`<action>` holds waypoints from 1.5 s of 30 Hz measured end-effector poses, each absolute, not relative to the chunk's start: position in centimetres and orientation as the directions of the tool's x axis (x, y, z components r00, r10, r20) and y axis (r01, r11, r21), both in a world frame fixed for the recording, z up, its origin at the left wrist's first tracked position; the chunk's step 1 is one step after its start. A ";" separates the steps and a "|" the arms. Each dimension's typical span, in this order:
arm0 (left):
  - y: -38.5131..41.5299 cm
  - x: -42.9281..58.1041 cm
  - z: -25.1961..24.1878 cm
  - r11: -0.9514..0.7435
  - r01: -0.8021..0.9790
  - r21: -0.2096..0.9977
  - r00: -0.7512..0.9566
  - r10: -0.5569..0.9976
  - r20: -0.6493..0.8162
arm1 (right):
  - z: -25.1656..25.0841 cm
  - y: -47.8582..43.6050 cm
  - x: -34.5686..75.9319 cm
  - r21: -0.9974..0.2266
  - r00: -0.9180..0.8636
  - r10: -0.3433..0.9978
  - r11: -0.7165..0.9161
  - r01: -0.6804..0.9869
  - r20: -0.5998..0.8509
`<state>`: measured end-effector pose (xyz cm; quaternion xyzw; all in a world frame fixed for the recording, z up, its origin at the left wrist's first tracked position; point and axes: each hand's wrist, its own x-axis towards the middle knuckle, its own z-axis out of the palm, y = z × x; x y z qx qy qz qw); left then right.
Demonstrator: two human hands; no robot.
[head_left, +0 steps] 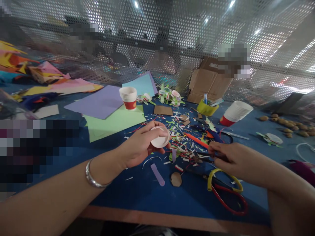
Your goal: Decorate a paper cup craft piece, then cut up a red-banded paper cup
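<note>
My left hand [150, 141] is closed round a white paper cup bottom [159, 139], a shallow round piece whose open side faces me, with the thumb inside it. On the right, my right hand [226, 157] is closed on dark-bladed scissors [206, 158], their blades pointing left over the paper scraps; its fingers partly hide them. An orange stick-like tool [197, 141] lies right by its fingertips. Below this hand rest scissors with yellow and red handles [226, 188]. Nearer the table edge are a cardboard disc [176, 179] and a purple paper strip [157, 174].
Paper scraps [182, 134] litter the middle. Stacked paper cups stand at left [129, 97] and right [236, 113]. Behind are paper-cup turtles [169, 95], a yellow-green pen holder [206, 108] and cardboard [209, 83]. Green [113, 124] and purple sheets [98, 101] lie left; walnut-like objects [290, 124] lie right.
</note>
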<state>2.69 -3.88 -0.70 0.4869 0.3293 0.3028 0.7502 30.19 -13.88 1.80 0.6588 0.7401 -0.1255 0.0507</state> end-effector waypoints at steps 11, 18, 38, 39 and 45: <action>-3.7 3.1 -0.4 0.525 -0.288 0.801 0.610 0.745 -0.269 | 1.8 -13.1 32.0 -0.265 -0.077 0.997 0.073 0.962 -0.004; -4.4 2.9 -0.8 0.406 -0.205 0.890 0.676 0.717 -0.172 | 2.4 -13.0 30.7 -0.379 -0.041 0.997 0.064 0.923 0.071; -4.2 2.8 -1.9 -0.395 0.170 0.903 0.645 0.738 0.201 | 1.9 -14.5 25.7 -0.617 -0.113 0.994 0.083 0.783 -0.009; -4.2 2.9 -1.9 -0.421 0.177 0.889 0.646 0.732 0.218 | 1.9 -14.6 25.5 -0.620 -0.129 0.992 0.093 0.779 -0.014; -4.3 2.8 -2.1 -0.566 0.208 0.798 0.677 0.672 0.301 | 1.5 -14.6 25.4 -0.633 -0.187 0.982 0.125 0.764 -0.033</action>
